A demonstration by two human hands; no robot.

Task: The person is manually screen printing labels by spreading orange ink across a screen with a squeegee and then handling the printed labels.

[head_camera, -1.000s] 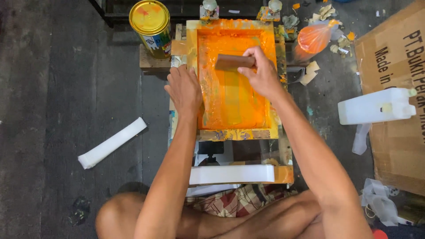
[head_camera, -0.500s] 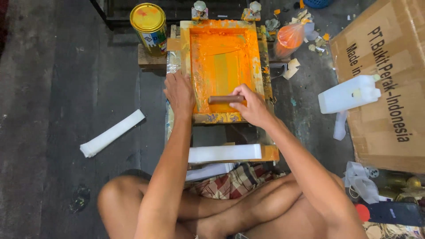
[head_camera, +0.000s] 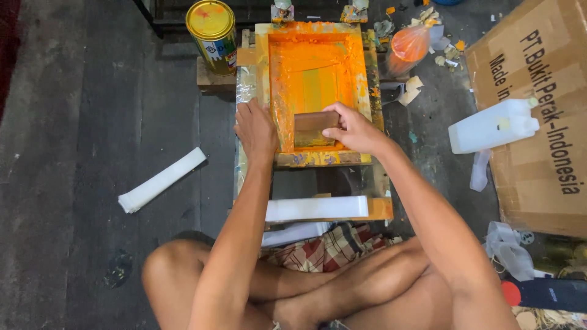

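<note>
A wooden screen-printing frame [head_camera: 262, 67] coated in orange ink lies flat on a low stand in front of me. My right hand [head_camera: 354, 127] grips a brown squeegee [head_camera: 310, 128] that rests at the near end of the orange mesh. My left hand [head_camera: 255, 127] presses flat on the frame's left rail. A stack of white strips [head_camera: 317, 208] lies on the stand just below the frame, above my crossed legs.
A yellow-lidded paint can [head_camera: 212, 27] stands at the back left, an orange-filled plastic bag [head_camera: 408, 43] at the back right. A white jerrycan [head_camera: 492, 125] lies beside a big cardboard box [head_camera: 538, 110]. A loose bundle of white strips [head_camera: 162, 179] lies on the dark floor, left.
My right hand has dragged the squeegee from the far end of the screen down to the near end. My left hand has stayed on the frame's left rail.
</note>
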